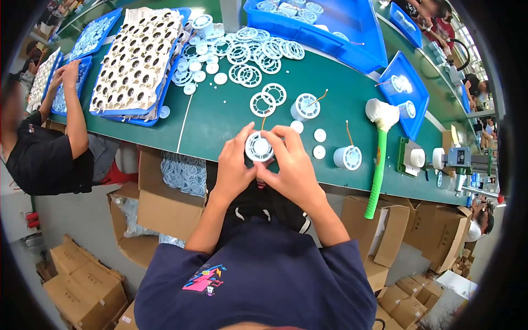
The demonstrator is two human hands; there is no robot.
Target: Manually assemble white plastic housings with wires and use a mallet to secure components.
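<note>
Between my two hands, at the table's near edge, is a light-blue round spool [259, 147] with a slotted top and an orange wire rising from its far side. My left hand [235, 168] curls round its left side. From the right, the fingers of my right hand [292, 168] press against its rim. Just beyond lie two overlapping slotted rings [263, 104]. A second spool [306, 106] with a wire stands to the right of them, and a third spool [348, 158] sits farther right. Small white discs [319, 152] lie between these spools.
A mallet [378, 159] with a green handle overhangs the near edge at right. More rings [250, 76] are heaped at the back. Blue trays [330, 47] and an egg-crate tray of parts [135, 66] stand around. A person [49, 143] works at left; cardboard boxes [165, 212] sit below.
</note>
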